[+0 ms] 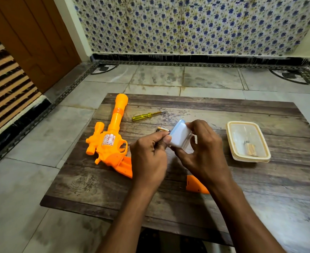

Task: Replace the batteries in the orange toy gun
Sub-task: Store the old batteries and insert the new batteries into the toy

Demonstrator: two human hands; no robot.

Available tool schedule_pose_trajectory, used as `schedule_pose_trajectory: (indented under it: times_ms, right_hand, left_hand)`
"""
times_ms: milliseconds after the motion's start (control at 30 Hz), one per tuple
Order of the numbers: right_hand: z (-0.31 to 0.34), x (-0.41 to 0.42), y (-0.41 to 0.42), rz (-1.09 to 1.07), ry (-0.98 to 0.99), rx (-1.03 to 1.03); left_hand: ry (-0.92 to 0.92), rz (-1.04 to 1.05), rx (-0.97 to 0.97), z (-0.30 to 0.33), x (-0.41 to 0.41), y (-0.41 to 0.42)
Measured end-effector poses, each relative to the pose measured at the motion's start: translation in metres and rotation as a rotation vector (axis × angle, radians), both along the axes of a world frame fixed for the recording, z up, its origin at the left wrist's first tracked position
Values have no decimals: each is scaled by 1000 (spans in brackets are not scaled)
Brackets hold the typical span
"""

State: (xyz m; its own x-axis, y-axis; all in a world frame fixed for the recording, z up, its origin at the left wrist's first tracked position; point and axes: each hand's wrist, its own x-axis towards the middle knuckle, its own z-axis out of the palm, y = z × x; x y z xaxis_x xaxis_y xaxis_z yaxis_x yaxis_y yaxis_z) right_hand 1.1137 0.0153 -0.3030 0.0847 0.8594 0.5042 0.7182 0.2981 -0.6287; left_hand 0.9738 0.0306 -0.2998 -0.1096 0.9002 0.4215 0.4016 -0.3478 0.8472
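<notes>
The orange toy gun [108, 141] lies on the wooden board [196, 207], barrel pointing away, its grip partly hidden behind my left hand [149, 157]. An orange cover piece [194, 185] rests by my right forearm. Both hands hold a small white box with a blue lid [180, 137] above the board; my right hand [205, 152] wraps its right side, my left hand's fingers pinch its left edge. A loose battery [163, 129] lies just behind the box. A yellow screwdriver [147, 115] lies farther back.
A clear lidded plastic container [248, 141] with batteries inside stands on the board's right side. The board sits on a grey tiled floor. A wooden door is at the far left, a patterned wall behind.
</notes>
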Motion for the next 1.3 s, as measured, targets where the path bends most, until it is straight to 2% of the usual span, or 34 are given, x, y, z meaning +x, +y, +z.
schedule_pose_trajectory:
  times_ms: [267, 333, 533, 733, 900, 1000, 1133, 1300]
  right_hand:
    - [7, 8, -1, 109, 44, 120]
    - [7, 9, -1, 111, 57, 135]
    - [6, 6, -4, 124, -17, 177]
    - [2, -1, -5, 153, -113, 177]
    - [1, 0, -3, 118, -120, 212]
    - [3, -2, -3, 113, -130, 238]
    - [9, -9, -2, 140, -150, 281]
    - [8, -8, 0, 188, -157, 273]
  left_hand:
    - [-216, -78, -51, 7, -7, -2]
    - [-224, -84, -27, 4, -7, -2]
    - [-80, -125, 79, 11, 0, -11]
    - [131, 60, 248, 13, 7, -5]
    - [195, -43, 326, 16, 2, -4]
    - [256, -24, 368, 17, 3, -4]
    - [187, 138, 308, 18, 6, -7]
    - [40, 153, 144, 14, -2, -4]
